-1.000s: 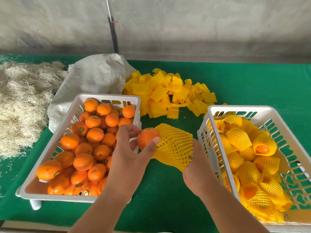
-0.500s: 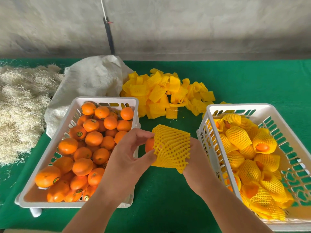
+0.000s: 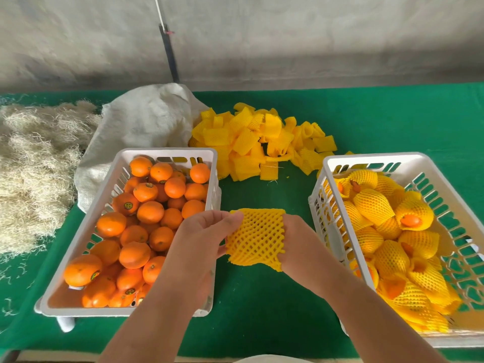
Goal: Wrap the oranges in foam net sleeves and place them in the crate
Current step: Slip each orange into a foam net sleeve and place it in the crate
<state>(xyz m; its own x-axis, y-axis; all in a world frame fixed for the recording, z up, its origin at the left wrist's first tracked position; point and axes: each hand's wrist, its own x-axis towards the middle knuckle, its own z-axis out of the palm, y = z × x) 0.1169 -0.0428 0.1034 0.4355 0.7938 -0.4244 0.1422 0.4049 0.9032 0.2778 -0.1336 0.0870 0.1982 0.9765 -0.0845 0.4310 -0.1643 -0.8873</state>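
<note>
Between the two crates I hold a yellow foam net sleeve [image 3: 256,237] stretched round an orange that is now hidden inside it. My left hand [image 3: 201,239] pinches the sleeve's left edge with fingers and thumb. My right hand [image 3: 301,244] grips its right end, fingers hidden behind the net. The left white crate [image 3: 167,153] holds several bare oranges [image 3: 146,213]. The right white crate [image 3: 366,159] holds several oranges wrapped in yellow sleeves [image 3: 377,205].
A pile of loose yellow foam sleeves [image 3: 259,140] lies on the green table cloth [image 3: 262,305] behind my hands. A white sack [image 3: 141,127] sits behind the left crate. Pale straw-like fibre [image 3: 31,166] covers the far left. A grey wall stands behind.
The orange, partly showing at the sleeve's left end before, has gone fully inside the sleeve. My left hand moved from cupping the orange to pinching the sleeve's edge. The view shifted slightly.
</note>
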